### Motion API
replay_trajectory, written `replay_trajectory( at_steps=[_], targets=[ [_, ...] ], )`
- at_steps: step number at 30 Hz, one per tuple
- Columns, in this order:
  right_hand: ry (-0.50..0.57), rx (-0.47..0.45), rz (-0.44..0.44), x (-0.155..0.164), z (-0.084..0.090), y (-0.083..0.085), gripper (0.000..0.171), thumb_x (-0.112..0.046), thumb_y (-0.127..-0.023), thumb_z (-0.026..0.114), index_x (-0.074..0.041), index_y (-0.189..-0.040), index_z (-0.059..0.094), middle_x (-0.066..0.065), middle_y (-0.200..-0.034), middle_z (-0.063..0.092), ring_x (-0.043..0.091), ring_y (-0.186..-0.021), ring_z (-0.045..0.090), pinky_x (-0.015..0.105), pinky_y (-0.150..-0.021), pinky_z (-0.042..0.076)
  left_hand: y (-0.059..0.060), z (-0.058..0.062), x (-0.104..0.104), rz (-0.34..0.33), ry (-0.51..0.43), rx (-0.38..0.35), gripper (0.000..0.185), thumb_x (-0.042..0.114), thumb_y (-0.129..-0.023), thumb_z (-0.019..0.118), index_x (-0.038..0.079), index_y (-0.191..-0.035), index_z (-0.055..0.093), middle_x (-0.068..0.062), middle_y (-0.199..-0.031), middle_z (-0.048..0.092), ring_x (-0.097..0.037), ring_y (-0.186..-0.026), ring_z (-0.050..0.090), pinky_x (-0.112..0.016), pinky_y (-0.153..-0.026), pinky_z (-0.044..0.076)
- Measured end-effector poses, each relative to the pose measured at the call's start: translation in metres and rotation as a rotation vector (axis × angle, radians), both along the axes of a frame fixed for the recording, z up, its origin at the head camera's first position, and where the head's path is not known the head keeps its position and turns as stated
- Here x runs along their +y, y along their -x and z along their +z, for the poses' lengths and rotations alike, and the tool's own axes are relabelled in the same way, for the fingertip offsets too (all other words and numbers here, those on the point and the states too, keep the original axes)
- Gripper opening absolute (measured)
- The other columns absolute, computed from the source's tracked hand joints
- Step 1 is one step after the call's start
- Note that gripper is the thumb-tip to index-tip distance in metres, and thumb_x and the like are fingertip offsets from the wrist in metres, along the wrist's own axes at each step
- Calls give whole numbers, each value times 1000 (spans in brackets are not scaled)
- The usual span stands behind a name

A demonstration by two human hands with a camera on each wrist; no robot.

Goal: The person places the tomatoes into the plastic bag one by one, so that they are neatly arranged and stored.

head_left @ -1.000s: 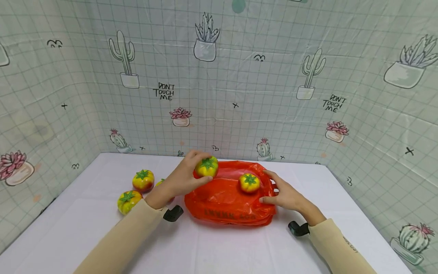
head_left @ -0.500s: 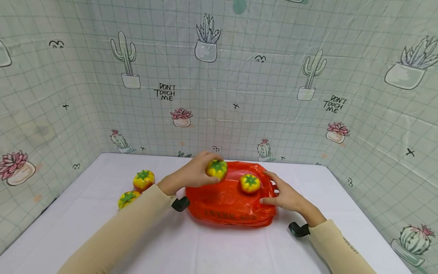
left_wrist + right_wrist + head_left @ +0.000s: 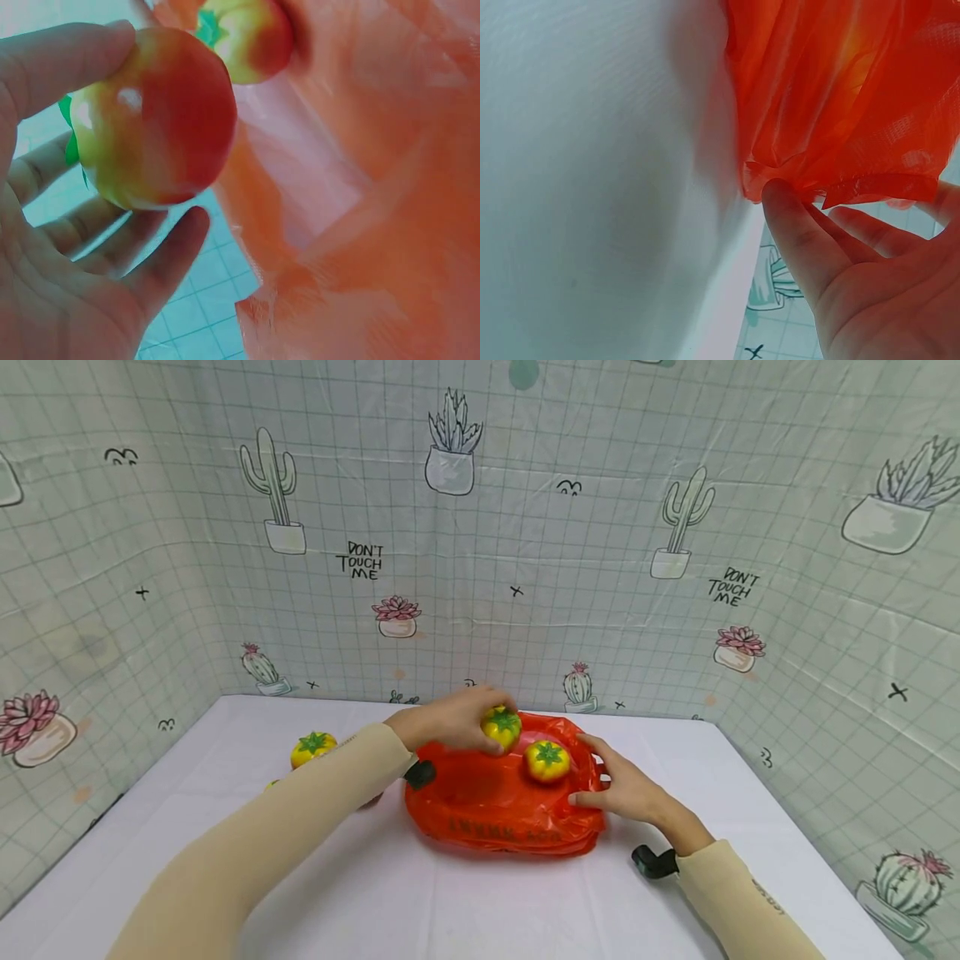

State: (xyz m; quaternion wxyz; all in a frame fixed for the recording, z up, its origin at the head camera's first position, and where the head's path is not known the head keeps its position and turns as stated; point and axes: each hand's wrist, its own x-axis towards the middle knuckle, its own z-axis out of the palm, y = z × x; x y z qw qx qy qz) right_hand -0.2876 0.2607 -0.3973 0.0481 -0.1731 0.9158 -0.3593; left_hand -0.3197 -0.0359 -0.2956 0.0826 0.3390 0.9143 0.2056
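Note:
My left hand (image 3: 463,718) grips a yellow and red tomato (image 3: 501,728) with a green star-shaped top, over the far part of the red plastic bag (image 3: 465,793). The left wrist view shows thumb and fingers around this tomato (image 3: 161,120). A second tomato (image 3: 547,762) sits on the bag's right half, just right of the held one. At the bag's right end, my right hand (image 3: 626,785) holds the edge, thumb and forefinger spread apart. In the right wrist view the thumb (image 3: 799,232) presses the gathered red plastic (image 3: 832,112).
Left of the bag, another tomato (image 3: 311,747) stands on the white tabletop (image 3: 480,910), with more partly hidden behind my left sleeve (image 3: 300,818). A cloth wall (image 3: 480,635) printed with cactus drawings encloses the back and sides.
My left hand has carried the tomato rightward over the bag, toward the second tomato. The left sleeve now covers more of the tomatoes on the left. The right hand has stayed put.

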Motion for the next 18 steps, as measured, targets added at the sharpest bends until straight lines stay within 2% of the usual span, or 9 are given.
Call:
replay_trajectory(
  at_steps=[5, 9, 18],
  targets=[
    [3, 1, 5, 0, -1, 1, 92, -37, -77, 77, -18, -150, 23, 12, -145, 38, 32, -123, 45, 46, -96, 46, 8, -9, 7, -28, 8, -6, 46, 29, -82, 76, 23, -123, 56, 2, -120, 51, -16, -109, 46, -32, -94, 43],
    [5, 5, 7, 0, -1, 1, 93, -37, -76, 77, -18, -150, 23, 12, -144, 39, 32, -123, 46, 46, -95, 46, 12, -19, 11, -56, -13, -21, 47, 23, -81, 77, 18, -122, 55, -2, -119, 51, -18, -109, 47, -33, -96, 42],
    [19, 3, 9, 1, -1, 1, 93, -37, -76, 77, -18, -150, 23, 12, -145, 38, 32, -122, 47, 45, -95, 47, 24, -40, 18, -29, 8, -17, 47, 20, -79, 78, 16, -119, 54, -3, -119, 50, -18, -106, 47, -31, -96, 43]
  ],
)
